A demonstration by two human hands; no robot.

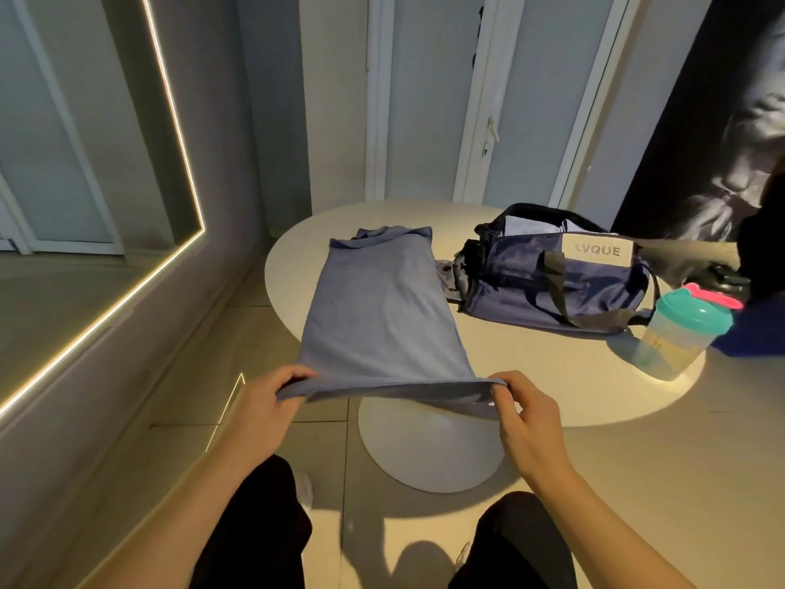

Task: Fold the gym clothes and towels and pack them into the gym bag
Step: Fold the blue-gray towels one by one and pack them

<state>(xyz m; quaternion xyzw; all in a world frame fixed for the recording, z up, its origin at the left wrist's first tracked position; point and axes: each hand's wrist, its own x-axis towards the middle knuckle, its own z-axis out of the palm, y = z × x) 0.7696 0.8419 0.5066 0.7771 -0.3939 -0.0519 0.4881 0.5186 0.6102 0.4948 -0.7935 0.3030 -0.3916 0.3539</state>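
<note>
On the round white desk [297,265] a blue shirt [378,308] runs lengthwise toward frame top, its near hem pinched by left hand [265,399] and right hand [526,412], spread apart.

Place: a gym lounge or fitness-studio corner, by the look of it.
Wall: a big dark mural [730,133] of a muscled body (only partly in view) on the right.
Lighting: an LED strip [106,308] framing a wall panel on the left.
Furniture: a white round pedestal table [531,376] on a tiled floor [637,482].
Kit: a gym bag [552,286] toward the table's far edge, a shaker bottle [684,333] at its right edge.
Back: pale doors [424,99].
</note>
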